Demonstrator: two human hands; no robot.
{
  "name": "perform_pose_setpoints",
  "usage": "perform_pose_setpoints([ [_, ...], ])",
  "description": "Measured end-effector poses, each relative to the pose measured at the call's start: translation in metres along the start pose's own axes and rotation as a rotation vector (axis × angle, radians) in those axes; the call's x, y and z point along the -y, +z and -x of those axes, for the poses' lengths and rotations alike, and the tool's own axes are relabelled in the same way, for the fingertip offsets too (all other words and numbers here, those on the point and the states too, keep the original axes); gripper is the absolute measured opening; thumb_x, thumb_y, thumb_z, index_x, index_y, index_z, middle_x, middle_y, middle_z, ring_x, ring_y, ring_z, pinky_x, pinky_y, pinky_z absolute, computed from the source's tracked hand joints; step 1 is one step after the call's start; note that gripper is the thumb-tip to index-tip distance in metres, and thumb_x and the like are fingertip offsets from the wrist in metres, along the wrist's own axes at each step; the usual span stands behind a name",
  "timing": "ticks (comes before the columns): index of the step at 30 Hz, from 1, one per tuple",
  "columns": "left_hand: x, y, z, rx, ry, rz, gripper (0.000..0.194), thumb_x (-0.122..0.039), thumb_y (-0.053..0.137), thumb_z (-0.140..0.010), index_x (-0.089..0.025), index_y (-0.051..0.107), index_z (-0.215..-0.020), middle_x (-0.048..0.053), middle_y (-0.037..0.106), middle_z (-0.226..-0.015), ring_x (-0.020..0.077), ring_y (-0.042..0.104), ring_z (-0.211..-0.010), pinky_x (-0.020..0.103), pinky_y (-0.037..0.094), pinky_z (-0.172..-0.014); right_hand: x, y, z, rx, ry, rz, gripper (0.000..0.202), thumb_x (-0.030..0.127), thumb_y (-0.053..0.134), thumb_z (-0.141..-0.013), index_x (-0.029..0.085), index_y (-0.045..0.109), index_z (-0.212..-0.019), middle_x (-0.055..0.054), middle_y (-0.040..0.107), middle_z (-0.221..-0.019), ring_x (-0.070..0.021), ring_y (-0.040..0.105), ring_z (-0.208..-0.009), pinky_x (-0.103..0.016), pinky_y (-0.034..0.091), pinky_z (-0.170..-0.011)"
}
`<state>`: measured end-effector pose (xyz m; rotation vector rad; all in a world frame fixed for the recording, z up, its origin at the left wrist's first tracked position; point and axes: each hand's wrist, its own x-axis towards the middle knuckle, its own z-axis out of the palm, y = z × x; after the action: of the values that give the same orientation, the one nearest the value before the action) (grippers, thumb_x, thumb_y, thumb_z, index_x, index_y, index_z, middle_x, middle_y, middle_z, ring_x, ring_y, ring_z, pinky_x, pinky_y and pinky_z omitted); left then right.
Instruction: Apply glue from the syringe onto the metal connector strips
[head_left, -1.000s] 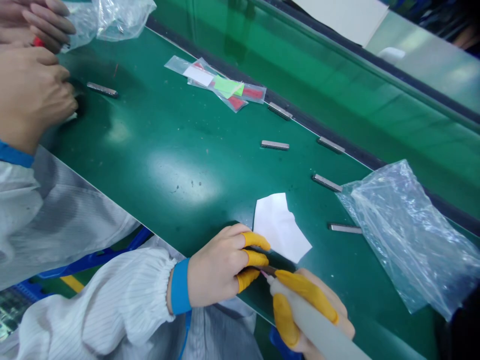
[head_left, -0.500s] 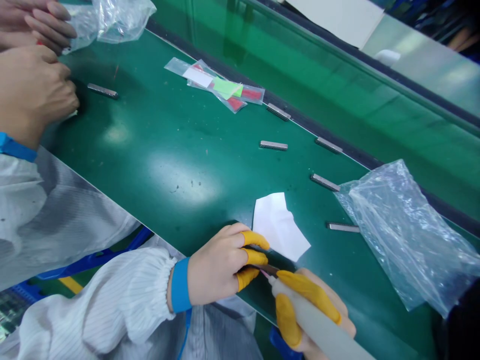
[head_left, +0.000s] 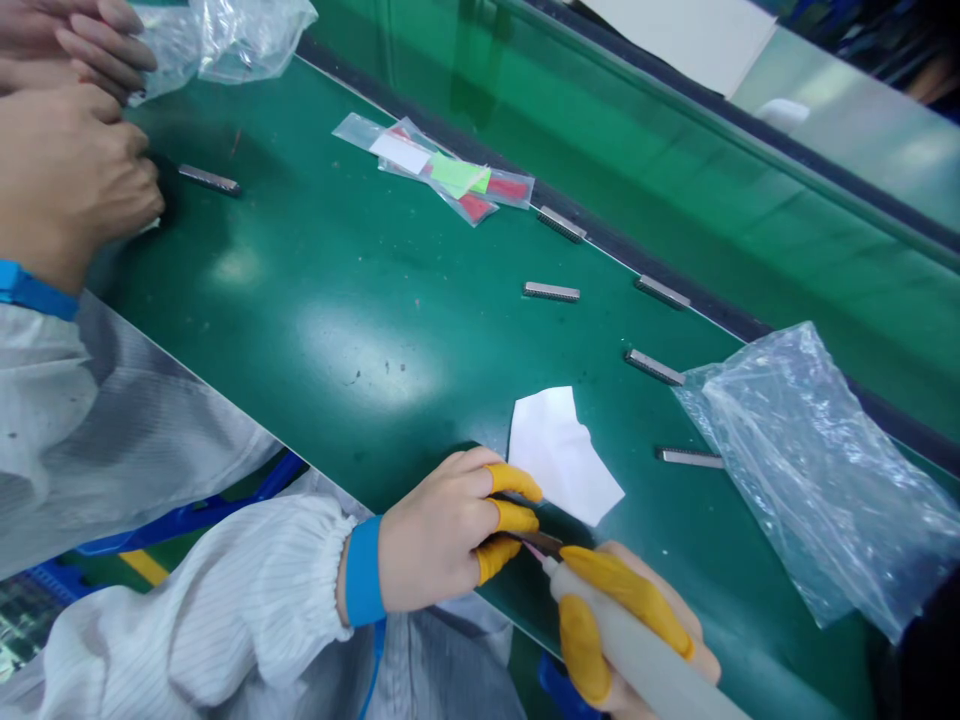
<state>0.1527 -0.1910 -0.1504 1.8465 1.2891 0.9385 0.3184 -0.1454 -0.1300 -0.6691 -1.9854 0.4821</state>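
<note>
My left hand (head_left: 450,535), with yellow finger cots and a blue wrist strap, is closed on a narrow dark strip (head_left: 541,541) at the table's near edge. Most of that strip is hidden by the fingers. My right hand (head_left: 645,625), also in yellow finger cots, grips a pale, bottle-like dispenser (head_left: 637,635). Its thin pinkish tip meets the strip or sits very close to it; I cannot tell which. Just beyond my fingers lies a torn piece of white paper (head_left: 562,455).
Several slim metal connectors, such as one connector (head_left: 551,291), lie across the green table (head_left: 300,230). A clear plastic bag (head_left: 825,470) is at right. Small bags with red contents (head_left: 457,175) lie along the back rail. A co-worker's hands (head_left: 82,160) are at upper left.
The whole view has shifted very slightly. My right hand and the dispenser have moved a little to the right and down; my left hand keeps its hold.
</note>
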Motion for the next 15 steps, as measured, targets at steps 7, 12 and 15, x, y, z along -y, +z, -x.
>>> perform_pose_setpoints([
  [7, 0.000, 0.002, -0.001, -0.035, 0.021, 0.006, 0.015, -0.010, 0.062, -0.083, -0.015, 0.069, -0.096, 0.005, 0.067, -0.108, 0.0188, 0.054, -0.096, 0.032, 0.048, -0.089, 0.003, -0.002, 0.012, -0.016, 0.093, -0.005, 0.034, 0.009, 0.067, -0.065, 0.020, 0.037, -0.051, 0.000, 0.050, -0.048, -0.0070, 0.041, -0.036, -0.020, 0.036, -0.030],
  [12, 0.000, 0.001, -0.001, -0.033, 0.024, 0.005, 0.015, -0.010, 0.062, -0.083, -0.015, 0.069, -0.096, 0.005, 0.067, -0.107, 0.0189, 0.053, -0.096, 0.032, 0.047, -0.089, 0.004, -0.003, 0.014, -0.002, 0.125, 0.007, 0.025, 0.006, 0.067, -0.064, 0.019, 0.048, -0.055, 0.000, 0.050, -0.049, -0.0079, 0.042, -0.037, -0.021, 0.036, -0.029],
  [15, 0.000, 0.001, 0.000, -0.033, 0.023, 0.002, 0.015, -0.011, 0.062, -0.084, -0.015, 0.069, -0.096, 0.005, 0.067, -0.107, 0.0189, 0.054, -0.096, 0.032, 0.047, -0.088, 0.004, -0.005, 0.014, 0.028, 0.107, 0.023, 0.024, 0.006, 0.067, -0.065, 0.020, 0.050, -0.057, 0.000, 0.051, -0.049, -0.0090, 0.045, -0.037, -0.022, 0.041, -0.031],
])
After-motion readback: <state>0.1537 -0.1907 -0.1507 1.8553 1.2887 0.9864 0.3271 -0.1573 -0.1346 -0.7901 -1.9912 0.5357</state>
